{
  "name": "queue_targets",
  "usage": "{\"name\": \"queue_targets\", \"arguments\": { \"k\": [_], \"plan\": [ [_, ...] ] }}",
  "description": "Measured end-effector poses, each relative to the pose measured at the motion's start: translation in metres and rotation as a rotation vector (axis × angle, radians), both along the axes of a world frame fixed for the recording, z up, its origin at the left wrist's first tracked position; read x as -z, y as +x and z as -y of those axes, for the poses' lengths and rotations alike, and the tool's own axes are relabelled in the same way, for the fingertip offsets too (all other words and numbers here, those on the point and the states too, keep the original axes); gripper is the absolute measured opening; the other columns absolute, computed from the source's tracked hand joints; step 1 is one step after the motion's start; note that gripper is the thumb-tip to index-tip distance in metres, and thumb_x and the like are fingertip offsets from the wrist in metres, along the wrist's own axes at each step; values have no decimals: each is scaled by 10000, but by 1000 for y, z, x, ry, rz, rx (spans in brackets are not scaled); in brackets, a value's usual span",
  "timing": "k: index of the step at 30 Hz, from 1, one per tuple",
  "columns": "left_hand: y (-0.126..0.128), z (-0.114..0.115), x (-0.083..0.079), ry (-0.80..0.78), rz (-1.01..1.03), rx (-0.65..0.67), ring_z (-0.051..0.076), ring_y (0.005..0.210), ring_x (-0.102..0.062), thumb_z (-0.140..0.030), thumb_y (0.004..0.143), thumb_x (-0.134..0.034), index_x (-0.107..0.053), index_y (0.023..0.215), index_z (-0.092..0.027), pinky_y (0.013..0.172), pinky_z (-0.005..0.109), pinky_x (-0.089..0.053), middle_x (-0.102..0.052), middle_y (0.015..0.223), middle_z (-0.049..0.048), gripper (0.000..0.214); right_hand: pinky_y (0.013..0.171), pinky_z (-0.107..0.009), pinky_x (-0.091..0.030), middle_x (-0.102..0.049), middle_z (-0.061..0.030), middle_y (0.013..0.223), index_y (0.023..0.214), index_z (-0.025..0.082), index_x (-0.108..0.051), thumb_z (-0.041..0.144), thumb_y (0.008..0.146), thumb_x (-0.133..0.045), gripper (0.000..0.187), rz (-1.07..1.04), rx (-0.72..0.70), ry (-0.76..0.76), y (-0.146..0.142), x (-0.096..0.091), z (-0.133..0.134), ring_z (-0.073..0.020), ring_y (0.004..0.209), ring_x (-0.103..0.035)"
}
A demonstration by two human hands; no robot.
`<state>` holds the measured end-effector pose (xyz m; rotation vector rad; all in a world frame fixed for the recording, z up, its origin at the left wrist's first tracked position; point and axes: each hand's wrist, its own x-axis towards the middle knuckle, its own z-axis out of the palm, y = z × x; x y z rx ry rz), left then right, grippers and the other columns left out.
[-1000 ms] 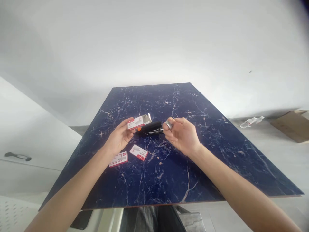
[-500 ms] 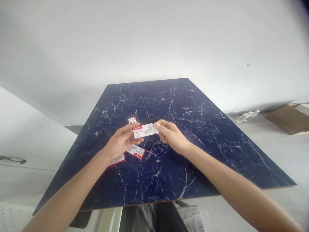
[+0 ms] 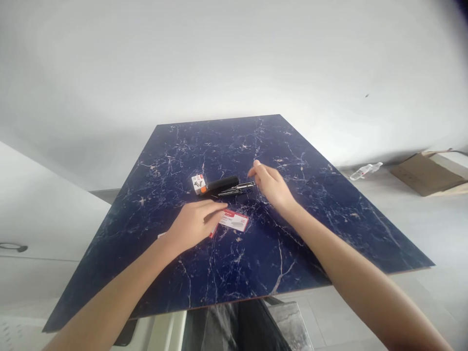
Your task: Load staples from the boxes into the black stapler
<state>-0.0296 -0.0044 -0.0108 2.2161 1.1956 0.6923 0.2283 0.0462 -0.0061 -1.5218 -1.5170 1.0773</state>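
Note:
My left hand (image 3: 199, 223) is low over the table with its fingers closed at the left end of a red-and-white staple box (image 3: 236, 221). A second box's red edge (image 3: 213, 231) peeks out under the fingers, and most of it is hidden. Beyond lies a black stapler (image 3: 224, 184) with its metal magazine (image 3: 239, 188) swung out to the right. Beside the stapler's left end is a small white box (image 3: 198, 184) with a printed picture. To the right of the magazine, my right hand (image 3: 272, 187) is raised in a pinch; anything between its fingertips is too small to make out.
The dark blue marbled table (image 3: 234, 273) stands against a white wall. On the floor to the right are a clear plastic bottle (image 3: 365, 170) and a cardboard box (image 3: 427, 173). A white cabinet (image 3: 40, 214) is on the left.
My left hand has brought the staple box down and nearer to me. My right hand has left the box's end and moved up and right, uncovering the stapler.

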Motion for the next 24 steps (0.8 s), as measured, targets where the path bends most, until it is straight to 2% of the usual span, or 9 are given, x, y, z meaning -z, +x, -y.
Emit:
{"name": "queue_targets", "arguments": {
  "k": [2,4,7,9,11,15,19,21,24],
  "plan": [
    [-1,-1,-2,175,-85,-53,114,649,-647,-333,1011,-563,-761,1175,-207,633,264,-527,-769,1048,50,287,665,-300,-435,-670,-37,808,993,203,-664,558,1003,-484,398,278,64,68,14,1,-10,-200,728,-604],
    [-6,-5,-3,239,-104,-137,111,628,-617,-323,1017,-538,-748,1161,-195,594,261,-498,-755,1010,46,285,825,-340,-484,-740,-88,1029,1105,191,-687,341,967,-561,240,477,31,67,26,6,-18,-256,945,-673],
    [-14,-14,1,263,-132,-227,193,891,-672,-316,1013,-531,-714,1212,-200,780,318,-548,-736,1108,70,295,976,-379,-490,-746,-110,1168,1178,188,-714,191,911,-589,295,546,-12,72,37,18,-27,-274,1090,-685],
    [-19,-21,6,247,-177,-218,266,1130,-625,-318,1001,-552,-678,1292,-212,956,408,-529,-703,1259,85,335,979,-398,-514,-765,-86,1117,1135,208,-744,226,902,-634,258,462,13,94,41,25,-30,-256,1024,-712],
    [-22,-27,11,202,-211,-188,300,1230,-565,-304,995,-566,-653,1347,-224,1035,474,-492,-690,1313,83,372,973,-426,-537,-775,-64,1072,1064,222,-768,285,866,-706,218,311,35,82,42,29,-32,-244,959,-728],
    [-28,-35,16,171,-199,-181,299,1209,-560,-265,992,-581,-705,1298,-236,1033,485,-494,-733,1213,82,331,1059,-447,-537,-777,-71,1057,947,210,-786,251,737,-822,217,-146,67,-110,37,30,-32,-252,1015,-731],
    [-32,-37,17,170,-139,-185,283,1202,-569,-274,987,-603,-727,1262,-241,1030,467,-503,-731,1179,89,303,1130,-334,-509,-740,-84,1221,888,196,-773,162,729,-791,164,-568,114,-202,32,24,-31,-222,1187,-685],
    [-33,-37,17,133,-129,-204,279,1189,-585,-276,977,-614,-729,1244,-260,1007,463,-516,-711,1166,93,292,1140,-342,-505,-751,-89,1183,872,190,-768,171,725,-806,153,-570,116,-167,34,22,-31,-227,1186,-687],
    [-37,-38,19,105,-150,-227,282,1169,-598,-289,976,-602,-714,1250,-275,968,458,-535,-668,1160,106,297,1113,-437,-525,-779,-87,1046,893,192,-766,258,733,-847,191,-395,92,-107,38,22,-30,-251,1086,-727]
  ]
}}
